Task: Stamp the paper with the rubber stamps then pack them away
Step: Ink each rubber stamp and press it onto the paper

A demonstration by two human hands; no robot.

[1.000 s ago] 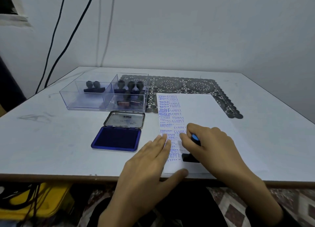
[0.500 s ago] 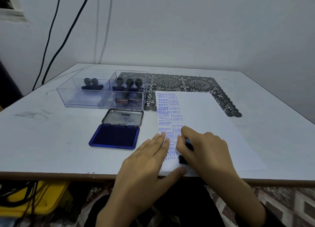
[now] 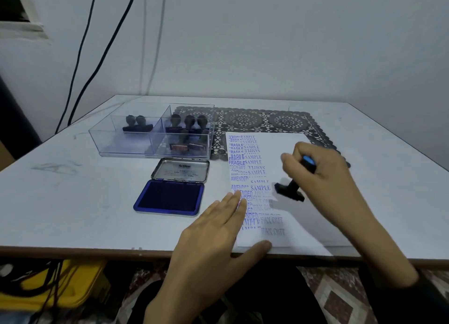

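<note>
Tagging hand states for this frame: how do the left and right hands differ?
The left hand lies flat, fingers straight; the right hand is curled round a stamp. The left hand presses the paper at its near edge; the right hand holds the stamp tilted over the paper, farther out. Both are bare and over the same sheet.

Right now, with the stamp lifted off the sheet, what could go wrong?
The left hand lies flat across the printed columns on the paper; sliding it could smear ink. The stamp hangs tilted in the right hand; pressed that way, it may print unevenly.
</note>
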